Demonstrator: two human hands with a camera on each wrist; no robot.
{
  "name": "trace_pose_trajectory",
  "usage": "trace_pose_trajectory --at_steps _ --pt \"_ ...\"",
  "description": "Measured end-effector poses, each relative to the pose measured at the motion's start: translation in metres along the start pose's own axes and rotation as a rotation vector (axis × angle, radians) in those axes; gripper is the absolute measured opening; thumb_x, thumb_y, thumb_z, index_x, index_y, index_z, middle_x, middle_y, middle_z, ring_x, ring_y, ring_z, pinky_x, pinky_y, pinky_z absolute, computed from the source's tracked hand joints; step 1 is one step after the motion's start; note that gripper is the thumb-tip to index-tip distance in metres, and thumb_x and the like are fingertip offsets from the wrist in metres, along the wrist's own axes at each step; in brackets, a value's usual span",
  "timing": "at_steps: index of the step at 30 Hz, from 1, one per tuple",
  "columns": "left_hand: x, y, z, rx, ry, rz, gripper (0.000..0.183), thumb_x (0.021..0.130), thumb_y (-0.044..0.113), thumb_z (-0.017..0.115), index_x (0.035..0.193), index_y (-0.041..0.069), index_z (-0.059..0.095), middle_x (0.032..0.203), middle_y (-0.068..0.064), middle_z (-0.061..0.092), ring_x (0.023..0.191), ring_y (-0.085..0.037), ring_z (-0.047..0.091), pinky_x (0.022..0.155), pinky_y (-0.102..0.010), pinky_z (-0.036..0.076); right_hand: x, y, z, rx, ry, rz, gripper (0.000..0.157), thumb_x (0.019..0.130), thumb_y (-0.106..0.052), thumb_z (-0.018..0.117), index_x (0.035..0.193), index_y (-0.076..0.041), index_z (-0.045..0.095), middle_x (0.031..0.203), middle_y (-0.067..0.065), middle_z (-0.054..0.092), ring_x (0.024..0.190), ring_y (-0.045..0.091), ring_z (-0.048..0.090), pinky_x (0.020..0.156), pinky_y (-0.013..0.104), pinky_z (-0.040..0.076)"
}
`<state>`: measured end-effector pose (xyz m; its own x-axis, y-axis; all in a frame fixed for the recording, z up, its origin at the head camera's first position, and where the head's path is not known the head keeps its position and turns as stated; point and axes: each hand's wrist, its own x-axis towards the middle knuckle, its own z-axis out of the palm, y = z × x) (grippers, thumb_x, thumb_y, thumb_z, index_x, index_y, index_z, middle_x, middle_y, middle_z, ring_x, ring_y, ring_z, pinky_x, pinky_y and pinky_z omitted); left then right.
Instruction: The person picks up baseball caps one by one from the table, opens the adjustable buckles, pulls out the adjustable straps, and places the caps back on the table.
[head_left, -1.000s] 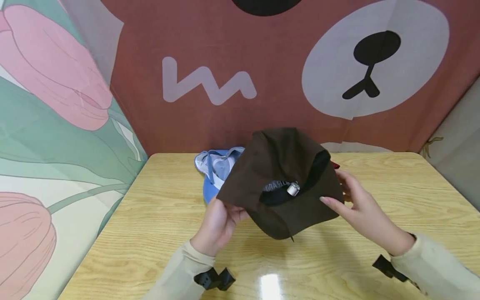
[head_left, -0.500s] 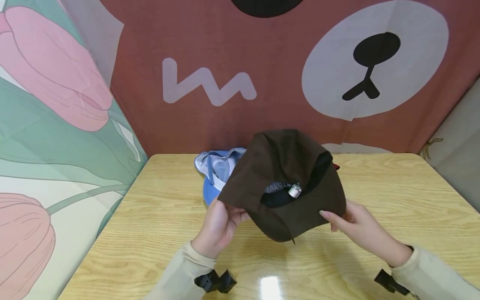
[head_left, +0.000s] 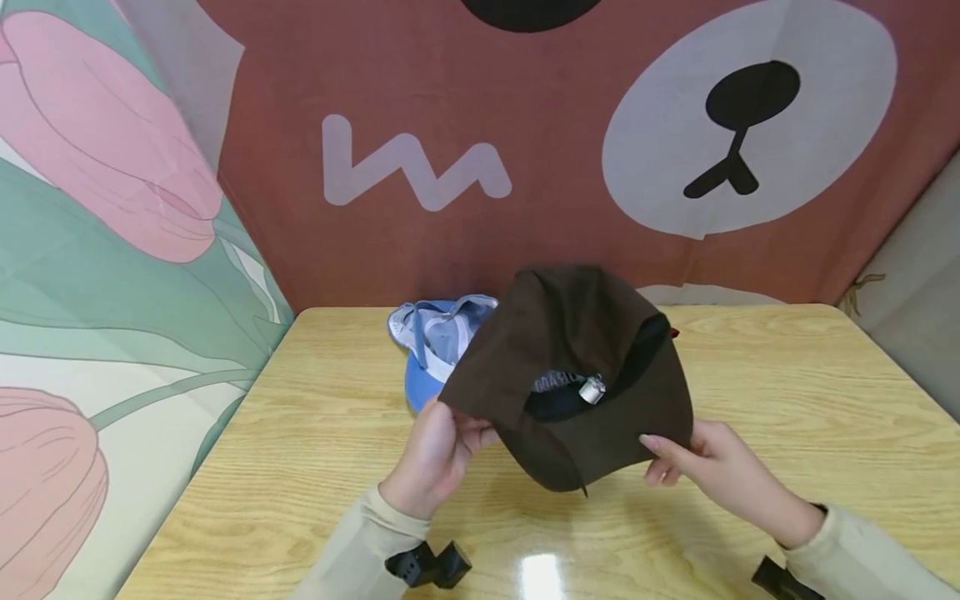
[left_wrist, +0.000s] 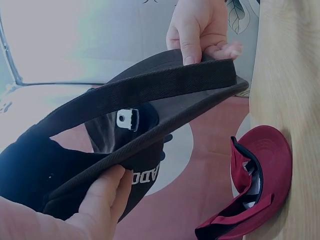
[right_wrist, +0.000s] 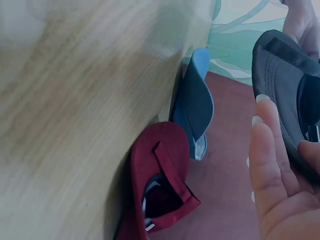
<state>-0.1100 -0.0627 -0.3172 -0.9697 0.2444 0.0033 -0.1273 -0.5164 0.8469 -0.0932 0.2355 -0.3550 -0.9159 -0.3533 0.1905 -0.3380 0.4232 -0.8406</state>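
Note:
Above the table, a dark brown cap (head_left: 577,333) is held up between both hands, with its opening and a silver buckle (head_left: 592,389) facing the head camera. Pale lettering shows inside the opening. My left hand (head_left: 431,462) grips the cap's left lower edge, its fingers partly hidden under the fabric. At the right lower edge my right hand (head_left: 723,471) pinches the cap, thumb on the near side. In the left wrist view the strap (left_wrist: 150,89) stands apart from the cap's edge, and lettering (left_wrist: 145,177) shows beyond the left fingers.
Behind the held cap, a blue cap (head_left: 427,375) lies at the back of the wooden table (head_left: 300,467). A dark red cap (left_wrist: 265,175) lies to its right, almost hidden in the head view. A printed bear cloth (head_left: 412,250) hangs behind the table.
My right hand has slid down the cap's right edge to its lower corner. The cap has sunk slightly. My left hand keeps its grip nearly in place.

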Motion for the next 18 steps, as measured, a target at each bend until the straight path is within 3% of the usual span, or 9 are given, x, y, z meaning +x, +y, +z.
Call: trace_pose_trajectory --at_steps 6,15,18 --pt "0.0 -0.002 -0.003 0.06 -0.083 -0.038 0.03 0.103 0.008 0.038 0.088 0.015 0.063 0.077 0.0 0.066 0.074 -0.013 0.062 0.073 -0.031 0.053 -0.002 0.006 -0.004 0.061 -0.04 0.089 0.025 0.102 -0.009 0.049 0.095 0.007 0.066 0.078 0.001 0.072 0.073 0.012 0.069 0.064 0.031 0.056" --pt "0.0 -0.005 -0.003 0.079 -0.185 -0.016 0.025 0.094 -0.003 0.043 0.101 0.01 0.063 0.083 0.0 0.067 0.084 -0.014 0.067 0.082 -0.038 0.053 -0.013 0.012 -0.014 0.047 0.025 0.133 0.026 0.103 -0.01 0.047 0.107 0.011 0.063 0.081 0.004 0.073 0.077 0.012 0.069 0.066 0.031 0.057" --pt "-0.002 -0.006 -0.005 0.093 -0.211 -0.016 0.025 0.092 -0.004 0.046 0.112 0.003 0.06 0.093 -0.001 0.067 0.091 -0.016 0.067 0.085 -0.038 0.053 -0.016 0.015 -0.018 0.039 0.06 0.136 0.024 0.103 -0.008 0.048 0.107 0.009 0.064 0.081 0.004 0.073 0.077 0.012 0.07 0.067 0.03 0.057"
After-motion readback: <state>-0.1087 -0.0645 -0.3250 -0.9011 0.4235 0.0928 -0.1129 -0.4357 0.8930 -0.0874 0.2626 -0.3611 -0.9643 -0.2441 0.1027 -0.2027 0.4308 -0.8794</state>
